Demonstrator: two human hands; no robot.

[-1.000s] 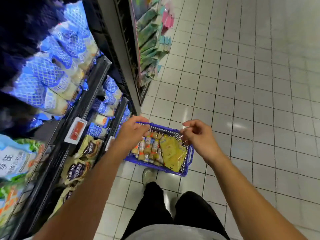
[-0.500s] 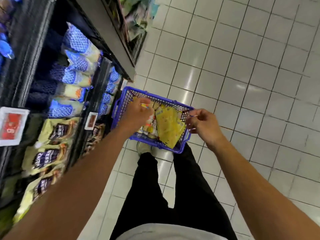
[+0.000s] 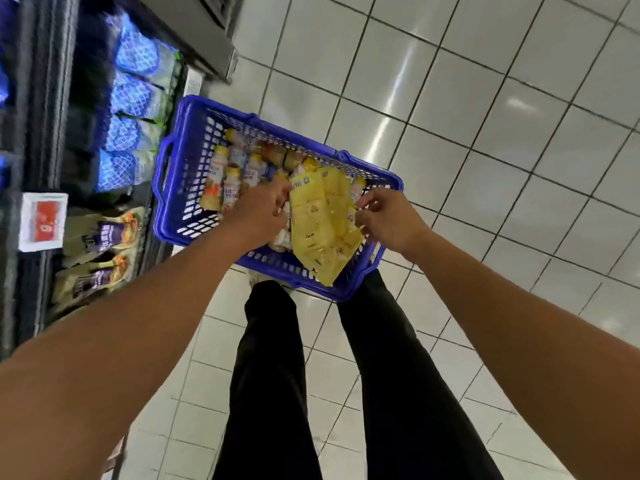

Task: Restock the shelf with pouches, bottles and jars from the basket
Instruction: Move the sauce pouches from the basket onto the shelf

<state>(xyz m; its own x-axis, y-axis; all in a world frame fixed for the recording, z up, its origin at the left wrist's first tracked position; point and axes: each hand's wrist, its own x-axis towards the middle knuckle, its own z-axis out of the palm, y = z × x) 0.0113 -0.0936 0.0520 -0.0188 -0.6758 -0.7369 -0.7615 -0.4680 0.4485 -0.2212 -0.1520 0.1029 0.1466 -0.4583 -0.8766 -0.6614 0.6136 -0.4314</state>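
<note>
Blue basket (image 3: 173, 209) on floor beside shelf (image 3: 41, 98), within reach. Yellow pouches (image 3: 318, 223) lie atop bottles (image 3: 221, 181), nearest person. Grip: left hand (image 3: 258, 213) pinches one edge, right hand (image 3: 384, 220) the other, likely to lift the floppy stack together.

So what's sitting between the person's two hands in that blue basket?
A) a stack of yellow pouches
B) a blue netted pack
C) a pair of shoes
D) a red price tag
A: the yellow pouches lie in the basket, with the left hand at one edge of them and the right hand at the other.
</note>
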